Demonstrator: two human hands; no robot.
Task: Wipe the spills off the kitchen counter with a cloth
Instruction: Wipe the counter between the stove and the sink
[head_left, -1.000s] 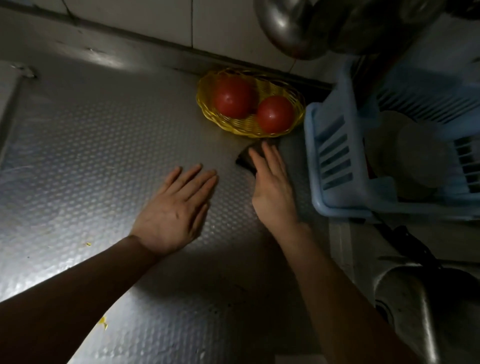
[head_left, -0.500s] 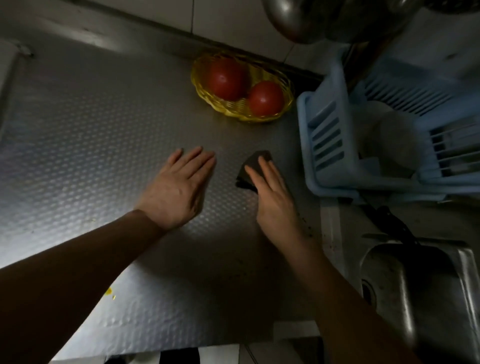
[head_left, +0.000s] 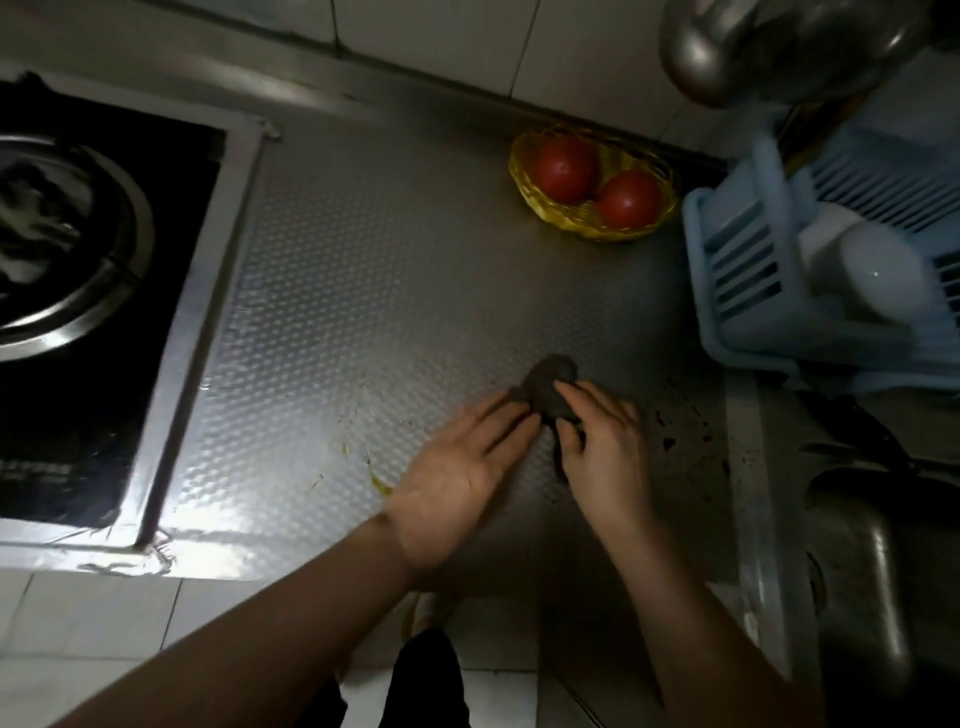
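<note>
A dark grey cloth (head_left: 549, 383), bunched up, sits on the embossed steel counter (head_left: 374, 291) in front of me. My right hand (head_left: 602, 457) grips its near edge with curled fingers. My left hand (head_left: 462, 473) lies beside it with straight fingers, the fingertips touching the cloth's left side. Yellowish smears (head_left: 378, 482) mark the counter left of my left hand. Dark crumbs and specks (head_left: 675, 431) are scattered right of my right hand.
A yellow wicker basket (head_left: 530, 187) with two tomatoes stands at the back. A blue dish rack (head_left: 727, 270) holding white dishes is at the right, above a steel sink (head_left: 872, 571). A gas stove (head_left: 78, 249) fills the left. A steel pot (head_left: 769, 52) hangs overhead.
Both hands drew back toward the counter's front edge with the cloth. My right hand went from lying flat on it to gripping it, and my left hand moved in to touch it.
</note>
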